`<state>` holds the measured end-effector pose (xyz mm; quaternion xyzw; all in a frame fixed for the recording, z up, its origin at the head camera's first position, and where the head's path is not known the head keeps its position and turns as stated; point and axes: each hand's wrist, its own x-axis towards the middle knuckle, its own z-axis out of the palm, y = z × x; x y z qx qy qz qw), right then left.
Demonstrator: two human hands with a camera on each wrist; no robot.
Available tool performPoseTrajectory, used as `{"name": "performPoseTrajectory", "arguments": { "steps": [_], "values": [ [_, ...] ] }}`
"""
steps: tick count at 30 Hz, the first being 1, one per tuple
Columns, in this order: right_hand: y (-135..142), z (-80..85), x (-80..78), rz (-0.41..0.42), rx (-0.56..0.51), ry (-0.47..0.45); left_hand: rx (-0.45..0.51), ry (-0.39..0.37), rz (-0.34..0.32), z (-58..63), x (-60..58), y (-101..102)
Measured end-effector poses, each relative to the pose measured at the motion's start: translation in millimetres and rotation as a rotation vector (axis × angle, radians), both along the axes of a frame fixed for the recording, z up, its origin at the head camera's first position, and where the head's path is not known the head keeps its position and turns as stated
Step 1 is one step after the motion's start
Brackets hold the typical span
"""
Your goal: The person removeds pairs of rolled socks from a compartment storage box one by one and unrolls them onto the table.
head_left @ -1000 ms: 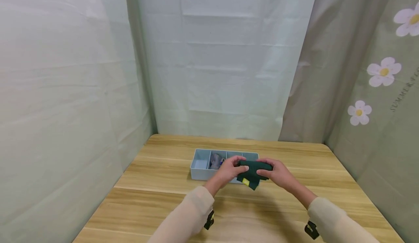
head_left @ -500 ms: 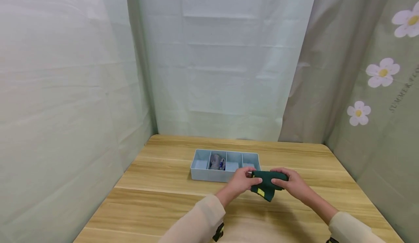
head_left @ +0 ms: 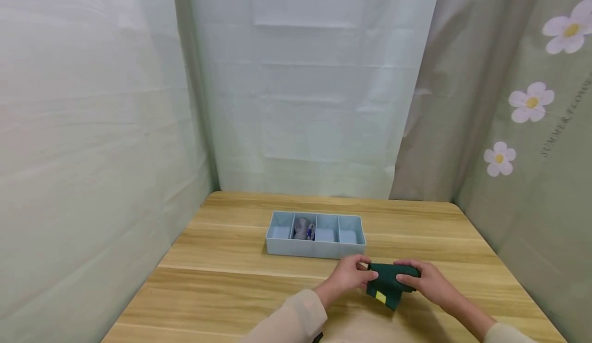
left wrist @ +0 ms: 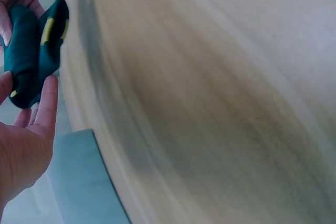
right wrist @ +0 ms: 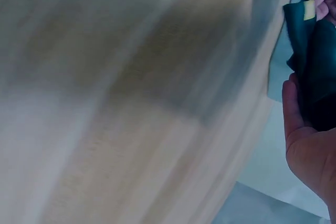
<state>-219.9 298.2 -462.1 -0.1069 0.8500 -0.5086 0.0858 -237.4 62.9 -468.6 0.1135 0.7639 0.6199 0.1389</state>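
A dark green sock (head_left: 387, 281) with a yellow patch is rolled up between both hands, close over the front middle of the table. My left hand (head_left: 348, 275) pinches its left end, thumb on the near side and fingers behind. At the right end, my right hand (head_left: 430, 283) grips the roll the same way. A loose flap bearing the yellow patch hangs from the roll toward me. The left wrist view shows the sock (left wrist: 23, 45) with its flap standing away from the roll. In the right wrist view, the sock (right wrist: 320, 72) is partly cut off by the frame edge.
Behind the hands stands a light blue box (head_left: 300, 249) with several compartments in a row. A grey rolled bundle (head_left: 301, 228) with a blue mark lies in its second compartment from the left. Pale curtains surround the wooden table (head_left: 208, 281) at the back and sides.
Both hands have moved toward me and to the right with the sock, from in front of the box to nearer the table's front. The box's right compartments now show.
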Motion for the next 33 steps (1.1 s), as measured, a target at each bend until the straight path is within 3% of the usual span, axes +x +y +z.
{"name": "performPoseTrajectory", "arguments": {
  "steps": [6, 14, 19, 23, 29, 33],
  "values": [
    [-4, -15.2, -1.8, -0.086, -0.020, -0.023, -0.005, 0.005, 0.004, -7.5, -0.1, 0],
    [-13, -26.0, -14.0, -0.063, 0.355, 0.174, -0.158, 0.082, -0.052, -20.0, -3.0, -7],
    [-15, -25.4, -14.5, -0.074, 0.376, 0.250, -0.189, 0.128, -0.044, -22.3, -6.2, -10],
    [-15, -26.3, -11.5, -0.043, 0.409, 0.401, -0.187, 0.144, -0.052, -21.2, -7.3, -12],
    [-14, -30.8, -8.8, 0.098, 0.518, 0.711, -0.181, 0.170, -0.077, -19.8, -6.0, -14],
    [-14, -32.4, -8.0, 0.121, 0.538, 0.785, -0.181, 0.177, -0.081, -20.0, -4.8, -17]
  ]
}}
